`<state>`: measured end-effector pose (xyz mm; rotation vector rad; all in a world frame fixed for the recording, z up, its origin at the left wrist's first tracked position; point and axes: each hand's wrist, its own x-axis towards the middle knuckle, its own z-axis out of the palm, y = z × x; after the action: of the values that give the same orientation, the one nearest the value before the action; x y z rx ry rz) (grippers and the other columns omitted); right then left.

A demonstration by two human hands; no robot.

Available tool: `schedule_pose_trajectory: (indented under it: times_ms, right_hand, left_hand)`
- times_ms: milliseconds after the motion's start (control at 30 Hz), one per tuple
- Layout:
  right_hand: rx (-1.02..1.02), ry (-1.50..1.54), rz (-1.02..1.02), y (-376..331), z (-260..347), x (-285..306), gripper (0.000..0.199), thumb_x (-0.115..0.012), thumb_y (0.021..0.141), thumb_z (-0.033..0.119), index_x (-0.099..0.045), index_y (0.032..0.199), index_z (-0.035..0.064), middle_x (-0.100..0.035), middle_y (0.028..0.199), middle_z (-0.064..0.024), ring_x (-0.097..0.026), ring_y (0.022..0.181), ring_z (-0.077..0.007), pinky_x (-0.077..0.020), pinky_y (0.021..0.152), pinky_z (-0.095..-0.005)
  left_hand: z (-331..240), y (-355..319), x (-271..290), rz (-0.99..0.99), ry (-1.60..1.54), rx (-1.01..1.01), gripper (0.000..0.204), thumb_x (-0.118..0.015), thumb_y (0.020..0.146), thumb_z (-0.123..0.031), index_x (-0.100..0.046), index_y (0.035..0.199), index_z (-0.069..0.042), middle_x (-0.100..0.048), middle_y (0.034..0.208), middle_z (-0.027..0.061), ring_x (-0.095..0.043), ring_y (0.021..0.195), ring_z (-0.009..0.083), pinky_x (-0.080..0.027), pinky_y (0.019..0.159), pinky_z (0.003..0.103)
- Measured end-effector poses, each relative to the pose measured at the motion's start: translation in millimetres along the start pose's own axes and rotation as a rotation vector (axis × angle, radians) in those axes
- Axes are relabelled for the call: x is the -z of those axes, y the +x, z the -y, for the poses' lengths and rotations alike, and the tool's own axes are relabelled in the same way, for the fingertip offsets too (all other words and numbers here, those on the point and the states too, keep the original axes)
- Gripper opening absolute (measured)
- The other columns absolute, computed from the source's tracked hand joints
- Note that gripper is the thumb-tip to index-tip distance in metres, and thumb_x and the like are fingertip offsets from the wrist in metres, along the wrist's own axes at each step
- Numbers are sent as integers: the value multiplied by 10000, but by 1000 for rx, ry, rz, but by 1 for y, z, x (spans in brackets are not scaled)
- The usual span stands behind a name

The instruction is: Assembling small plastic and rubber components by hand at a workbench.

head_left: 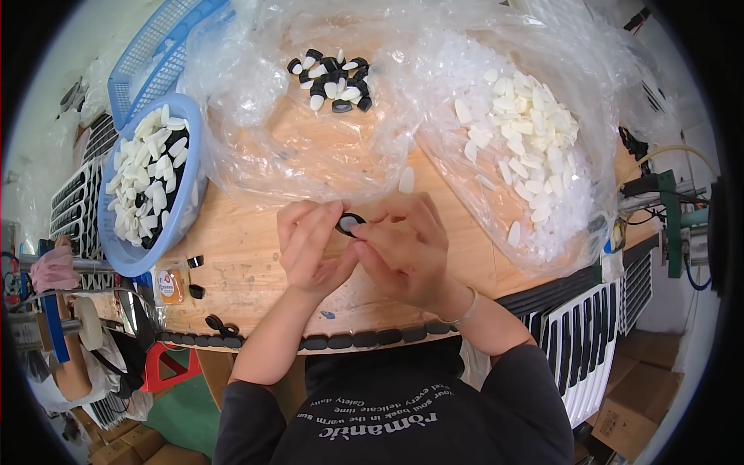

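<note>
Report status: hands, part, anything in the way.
Left hand gripping small black-rimmed piece; right hand touching it. Lone white piece just beyond right hand. Nothing seen blocking either hand.

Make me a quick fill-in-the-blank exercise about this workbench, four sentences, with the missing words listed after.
1. The left grip and the right grip meet at a small round part whose outer rim is ____.
2. The round basket on the person's left is ____.
3. The heap of pale pieces on the person's right lies on clear ____.
4. A bracelet circles the person's ____ wrist.

Missing words: black; blue; plastic; right.
</note>
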<state>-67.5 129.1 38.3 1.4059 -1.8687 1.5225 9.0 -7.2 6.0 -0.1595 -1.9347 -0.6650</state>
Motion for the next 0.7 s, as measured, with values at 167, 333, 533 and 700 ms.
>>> schedule_pose_trajectory:
  times_ms: [167,333,533,700]
  right_hand:
    - [-594,509,26,-1,-3,2,205,-671,820,29,-660,1024,17,-625,971,-67,-553,829,-112,-457,668,-252]
    - [-899,940,331,4,-12,10,220,-618,886,19,-629,1103,-14,-653,1023,-40,-615,919,-95,-507,791,-238]
    - [-929,963,204,-4,-12,1,212,-647,880,76,-639,1075,-7,-663,947,-27,-598,842,-63,-491,746,-213]
    - [-981,1044,130,-9,-12,-7,169,-642,877,51,-634,1031,-16,-656,914,-25,-599,814,-48,-490,718,-190]
  left_hand:
    - [3,3,-1,29,-40,0,569,-770,561,20,-625,1112,19,-678,985,113,-554,881,278,-447,782,354]
    - [7,0,-4,58,-55,-25,531,-777,563,13,-645,1077,12,-681,973,106,-559,883,286,-447,778,361]
    - [5,2,-7,94,-79,-25,508,-772,588,19,-645,1080,24,-685,953,121,-561,847,292,-447,754,368]
    - [3,-2,-10,79,-102,-28,494,-748,611,51,-635,1092,44,-686,931,138,-564,825,290,-450,722,367]
